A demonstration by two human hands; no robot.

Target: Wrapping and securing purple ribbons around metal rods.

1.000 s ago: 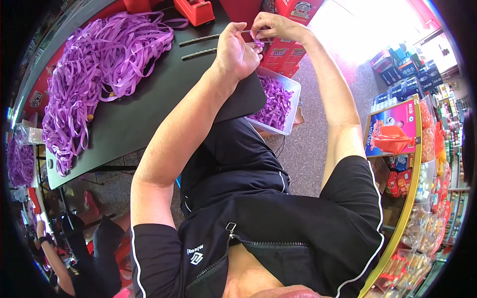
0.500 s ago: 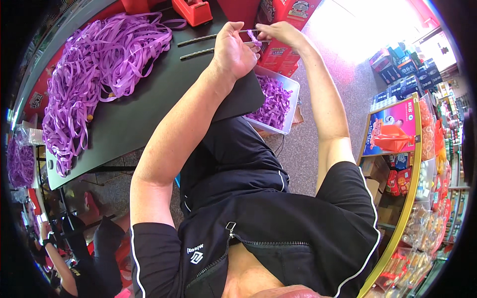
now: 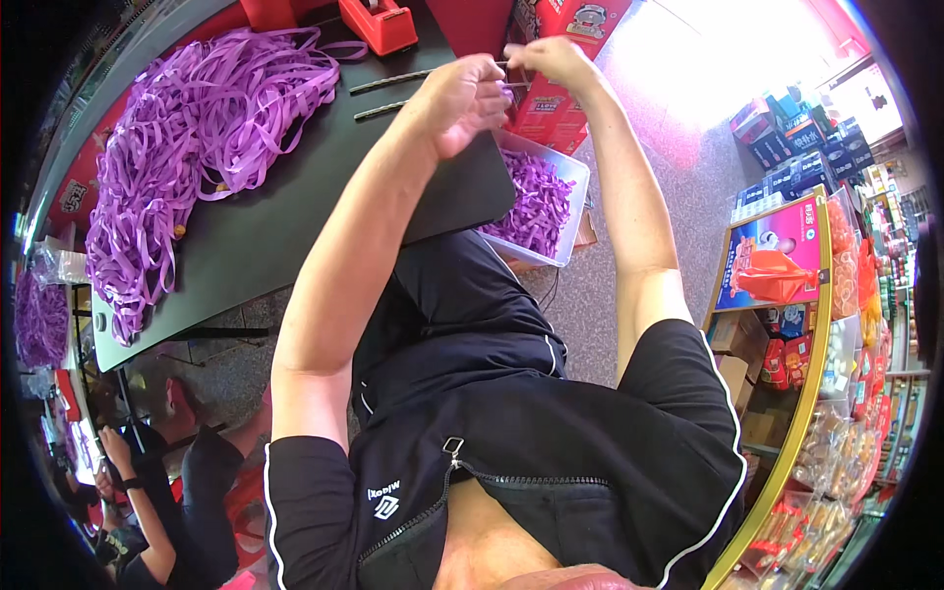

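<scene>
Two thin twisted metal rods [image 3: 382, 110] lie side by side at the table's far right corner, their right ends reaching past its edge. My left hand [image 3: 467, 98] is over them with its fingers curled. A bit of purple ribbon [image 3: 508, 92] shows by its fingertips. Just to the right, my right hand [image 3: 556, 64] is closed, thumb and fingers pinched at the rods' right ends. What either hand holds is hidden by the fingers. A big tangled heap of purple ribbon [image 3: 231, 108] covers the left of the dark table [image 3: 295, 211].
Below the table's right corner stands a clear plastic bin [image 3: 570, 231] filled with short purple ribbon pieces. A red tape dispenser [image 3: 379, 25] sits at the table's back. Red boxes [image 3: 551, 113] are stacked beyond my hands. A gold-edged display case [image 3: 821, 324] is at right; another person [image 3: 147, 511] sits lower left.
My left hand has turned and shifted slightly left and down, now covering more of the rods. The right hand has barely moved. The person at lower left has moved their hands.
</scene>
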